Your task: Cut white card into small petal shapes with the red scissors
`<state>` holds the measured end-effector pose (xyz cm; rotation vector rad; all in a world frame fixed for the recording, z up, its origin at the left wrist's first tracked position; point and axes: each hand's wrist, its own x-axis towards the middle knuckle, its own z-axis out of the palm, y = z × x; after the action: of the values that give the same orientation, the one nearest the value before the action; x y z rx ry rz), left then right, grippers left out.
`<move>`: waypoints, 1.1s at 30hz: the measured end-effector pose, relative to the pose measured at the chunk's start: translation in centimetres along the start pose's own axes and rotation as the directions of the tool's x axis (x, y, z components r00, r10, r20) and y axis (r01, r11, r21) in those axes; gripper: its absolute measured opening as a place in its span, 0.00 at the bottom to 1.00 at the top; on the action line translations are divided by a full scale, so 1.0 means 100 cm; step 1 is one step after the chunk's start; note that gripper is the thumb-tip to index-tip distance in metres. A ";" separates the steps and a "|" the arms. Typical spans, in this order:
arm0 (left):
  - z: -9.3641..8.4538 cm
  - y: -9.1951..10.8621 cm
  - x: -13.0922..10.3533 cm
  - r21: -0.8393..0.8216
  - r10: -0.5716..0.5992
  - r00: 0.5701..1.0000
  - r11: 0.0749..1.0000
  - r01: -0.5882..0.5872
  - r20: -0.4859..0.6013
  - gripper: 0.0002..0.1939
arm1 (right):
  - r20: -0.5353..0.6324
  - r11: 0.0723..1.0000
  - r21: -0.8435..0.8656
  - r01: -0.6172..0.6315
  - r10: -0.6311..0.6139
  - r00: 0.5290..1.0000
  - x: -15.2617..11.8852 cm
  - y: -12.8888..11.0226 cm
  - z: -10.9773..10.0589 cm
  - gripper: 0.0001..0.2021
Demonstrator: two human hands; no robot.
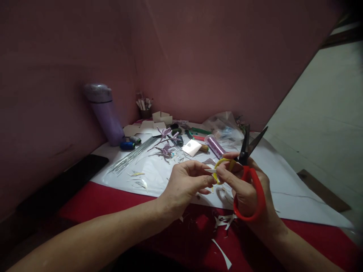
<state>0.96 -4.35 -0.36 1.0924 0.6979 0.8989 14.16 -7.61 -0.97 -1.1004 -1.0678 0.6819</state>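
My left hand (185,185) is closed in a pinch at a small white paper piece (210,170), at the middle of the head view. Facing it, my right hand (246,185) has its thumb and forefinger at a curved yellow strip (217,166), touching or very near the white piece. Red-handled scissors (261,196) hang on that same hand, their dark blades parted and pointing up, away from the paper. Which fingers grip which piece is partly hidden. Below the hands, white paper offcuts (221,253) lie on the red cloth (119,200).
On the white sheet (295,192) lie thin wires (133,156), purple flowers on a stem (166,141), a blue thread spool (127,145) and a clear tube with purple contents (214,146). A purple bottle (104,113) stands at left. A plastic bag (224,122) lies behind.
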 end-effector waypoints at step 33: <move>0.004 -0.012 -0.001 -0.173 0.017 0.996 0.984 -0.032 -0.089 0.09 | -0.063 0.999 -0.017 -0.047 0.046 0.997 -0.009 0.009 0.007 0.12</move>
<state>1.58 -4.79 -1.36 0.9120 0.6660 1.0144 13.22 -7.81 -2.02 -1.1589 -0.9992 0.6714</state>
